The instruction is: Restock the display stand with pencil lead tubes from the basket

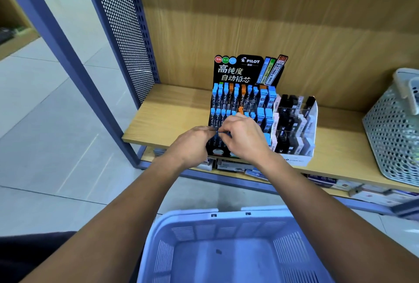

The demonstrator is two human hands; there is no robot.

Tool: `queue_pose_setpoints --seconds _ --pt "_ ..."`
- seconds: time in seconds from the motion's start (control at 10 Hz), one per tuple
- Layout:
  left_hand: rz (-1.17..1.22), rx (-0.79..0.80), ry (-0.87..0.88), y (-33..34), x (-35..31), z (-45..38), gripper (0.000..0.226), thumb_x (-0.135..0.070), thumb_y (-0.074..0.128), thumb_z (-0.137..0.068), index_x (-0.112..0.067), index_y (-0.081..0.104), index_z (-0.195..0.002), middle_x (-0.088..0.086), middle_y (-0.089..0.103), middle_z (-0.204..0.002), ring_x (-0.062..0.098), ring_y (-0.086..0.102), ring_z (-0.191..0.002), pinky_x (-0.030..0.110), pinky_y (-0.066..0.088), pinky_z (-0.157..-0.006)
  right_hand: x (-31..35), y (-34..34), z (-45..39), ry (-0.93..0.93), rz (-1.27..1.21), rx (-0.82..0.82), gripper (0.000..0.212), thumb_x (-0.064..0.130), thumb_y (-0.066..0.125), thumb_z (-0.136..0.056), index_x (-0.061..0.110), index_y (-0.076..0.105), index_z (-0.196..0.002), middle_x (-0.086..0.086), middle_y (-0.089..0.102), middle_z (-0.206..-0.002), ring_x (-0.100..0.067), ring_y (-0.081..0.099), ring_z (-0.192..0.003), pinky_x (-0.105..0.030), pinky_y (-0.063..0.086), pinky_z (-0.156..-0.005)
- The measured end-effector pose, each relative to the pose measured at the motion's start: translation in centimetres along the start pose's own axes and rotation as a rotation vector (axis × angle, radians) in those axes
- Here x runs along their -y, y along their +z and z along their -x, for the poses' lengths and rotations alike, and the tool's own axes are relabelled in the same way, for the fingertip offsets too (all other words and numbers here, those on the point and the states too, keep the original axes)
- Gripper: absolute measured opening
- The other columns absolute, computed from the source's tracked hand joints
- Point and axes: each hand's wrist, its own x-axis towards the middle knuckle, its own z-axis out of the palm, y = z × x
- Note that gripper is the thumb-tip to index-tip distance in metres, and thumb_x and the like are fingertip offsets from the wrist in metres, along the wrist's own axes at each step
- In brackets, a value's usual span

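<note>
A black Pilot display stand sits on the wooden shelf, its tiers filled with several blue- and orange-capped pencil lead tubes. Both hands meet at the stand's front lower row. My left hand has its fingers curled against the stand's left front. My right hand pinches a blue-capped lead tube at the front row. The hands hide most of that row. A blue plastic basket lies below, near me; the part of its floor in view is bare apart from one small dark speck.
A clear stand of black and pink lead tubes stands right beside the Pilot stand. A white perforated bin occupies the shelf's right end. A blue perforated panel bounds the shelf on the left. Boxed goods fill the shelf below.
</note>
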Motion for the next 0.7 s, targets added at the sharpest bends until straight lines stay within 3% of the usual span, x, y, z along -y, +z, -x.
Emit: queue_pose_setpoints --seconds 0.3,0.5,0.7 --pt "0.001 -0.023 0.010 0.2 -0.4 -0.3 0.064 0.008 0.048 -0.086 -0.016 0.052 -0.145 -0.002 0.036 -0.160 0.018 0.031 -0.146 0.034 0.033 -0.118 -0.4 1.3 0.5 -0.100 0.194 -0.024 0.008 0.020 0.072 -0.089 0.017 0.079 -0.090 0.003 0.053 -0.087 -0.019 0.044 -0.085 -0.032 0.036 -0.068" --pt "0.013 -0.052 0.002 0.2 -0.8 -0.5 0.058 0.007 0.048 -0.085 -0.012 0.056 -0.139 -0.001 0.043 -0.152 0.018 0.036 -0.140 0.034 0.038 -0.113 0.2 0.5 0.4 -0.058 0.174 -0.009 0.017 0.018 0.063 -0.095 0.012 0.074 -0.107 0.000 0.055 -0.092 -0.022 0.048 -0.090 -0.035 0.044 -0.075" --pt "0.001 -0.125 -0.032 -0.8 -1.9 -0.2 0.045 0.003 0.052 -0.086 -0.013 0.063 -0.126 0.000 0.051 -0.139 0.022 0.045 -0.130 0.038 0.045 -0.106 0.8 -3.1 0.6 -0.084 0.216 0.149 0.021 0.014 0.054 -0.097 0.015 0.070 -0.110 -0.002 0.056 -0.100 -0.023 0.049 -0.100 -0.037 0.045 -0.081"
